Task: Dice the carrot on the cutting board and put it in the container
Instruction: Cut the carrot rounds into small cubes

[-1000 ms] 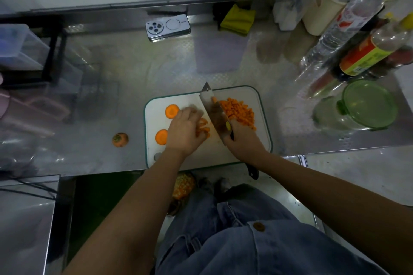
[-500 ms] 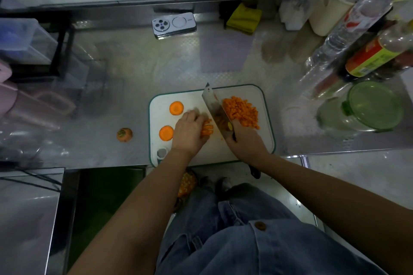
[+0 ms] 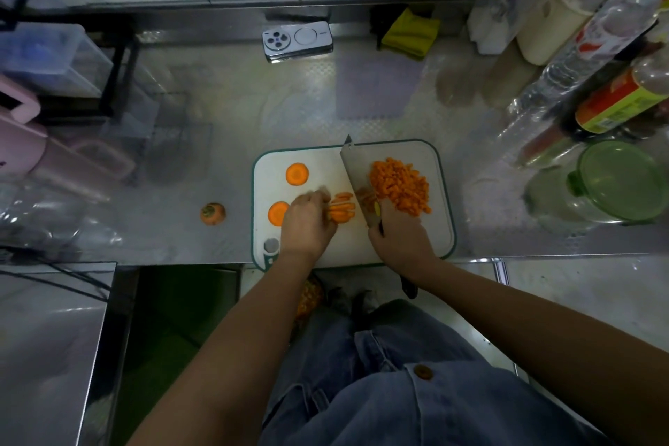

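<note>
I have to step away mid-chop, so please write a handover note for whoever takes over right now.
Left hand holds the strips down on the board.
Right hand grips the knife, with the blade just right of the strips.
Done: a diced pile lies on the board's right side.
Left: dice the strips, the far slice and the near slice, then move all the dice into the container, which has its lid on, right of the board.
</note>
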Demonstrator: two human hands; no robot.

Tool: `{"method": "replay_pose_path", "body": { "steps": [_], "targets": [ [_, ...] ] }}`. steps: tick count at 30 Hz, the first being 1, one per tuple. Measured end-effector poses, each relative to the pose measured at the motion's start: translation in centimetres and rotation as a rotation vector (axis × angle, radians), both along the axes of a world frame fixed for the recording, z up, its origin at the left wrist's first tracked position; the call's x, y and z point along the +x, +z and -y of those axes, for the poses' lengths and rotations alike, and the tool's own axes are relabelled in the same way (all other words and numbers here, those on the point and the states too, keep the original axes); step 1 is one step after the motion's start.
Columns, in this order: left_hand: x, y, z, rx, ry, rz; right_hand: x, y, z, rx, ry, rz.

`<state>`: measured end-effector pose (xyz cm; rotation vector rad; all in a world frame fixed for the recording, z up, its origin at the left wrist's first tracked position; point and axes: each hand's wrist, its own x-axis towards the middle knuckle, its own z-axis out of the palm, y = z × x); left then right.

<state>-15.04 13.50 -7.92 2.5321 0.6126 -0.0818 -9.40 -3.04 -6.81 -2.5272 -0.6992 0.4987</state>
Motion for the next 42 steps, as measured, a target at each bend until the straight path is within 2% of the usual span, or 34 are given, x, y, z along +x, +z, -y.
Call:
{"method": "replay_pose_path", "body": {
  "steps": [12, 17, 24, 36, 42],
  "targets": [
    [0.3, 0.5, 1.8, 0.036, 0.099, 0.002, 0.6, 0.4, -1.6, 0.004, 0.005, 0.022],
    [0.1, -0.2, 1.0, 0.121, -0.028, 0.088, 0.6, 0.4, -1.1, 0.007, -0.008, 0.051],
    [0.5, -0.8, 0.7, 0.146, -0.174, 0.213, 0.6, 0.7, -1.3, 0.045, -0.008, 0.038],
    [0.8, -1.3, 1.2, 0.284, -0.261, 0.155, -0.1, 1.2, -2.0, -0.001, 0.043, -0.016],
    [0.7, -2.3, 1.2, 0.232, -0.248, 0.099, -0.5, 0.6, -2.7, -0.014, 0.034, -0.055]
  ]
}}
